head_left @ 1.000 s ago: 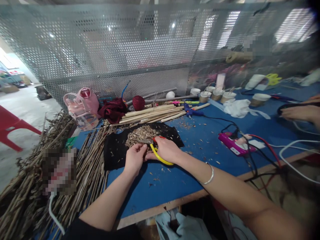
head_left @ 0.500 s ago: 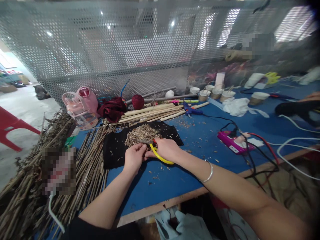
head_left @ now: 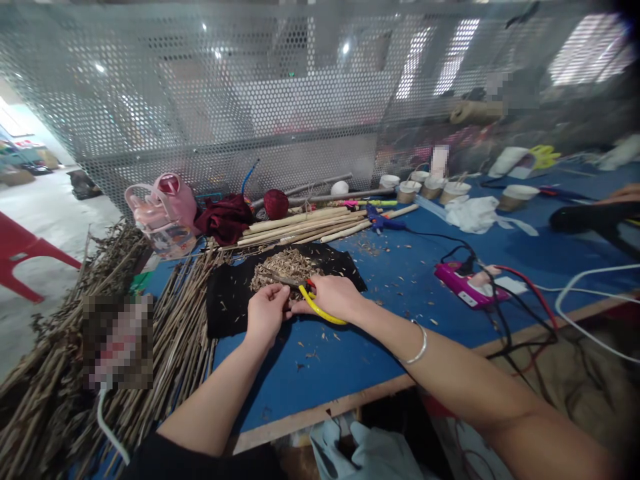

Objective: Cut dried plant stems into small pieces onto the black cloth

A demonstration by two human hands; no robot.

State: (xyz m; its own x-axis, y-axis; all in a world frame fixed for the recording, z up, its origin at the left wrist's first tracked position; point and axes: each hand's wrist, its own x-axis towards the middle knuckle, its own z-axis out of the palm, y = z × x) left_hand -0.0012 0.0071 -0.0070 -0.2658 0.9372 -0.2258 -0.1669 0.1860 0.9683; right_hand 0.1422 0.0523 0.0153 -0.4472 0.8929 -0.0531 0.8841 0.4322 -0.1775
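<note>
My right hand [head_left: 336, 297] is closed around scissors with yellow handles [head_left: 325, 313]; a bit of red shows near their pivot. Their dark blades point left, over a heap of chopped dry stem pieces [head_left: 287, 265]. Just left of the blades, my left hand [head_left: 266, 311] has its thumb and fingers pinched together; what lies between them is too small to make out. The fingertips of both hands are close together at the near side of the heap. Under the heap lies a black cloth [head_left: 227, 310] on the blue table [head_left: 280, 393].
Long dry stalks [head_left: 175, 333] lie left. Behind are pale sticks [head_left: 305, 227], a blue glue gun [head_left: 383, 220], dark red yarn [head_left: 275, 204] and a pink bottle [head_left: 167, 213]. At right are paper cups [head_left: 455, 192], a purple power strip [head_left: 463, 283] with cords, and another person's hand [head_left: 623, 194].
My left hand has shifted slightly left and up. The scissors and my right hand have moved only a little. At far right, the other person's dark tool has moved slightly.
</note>
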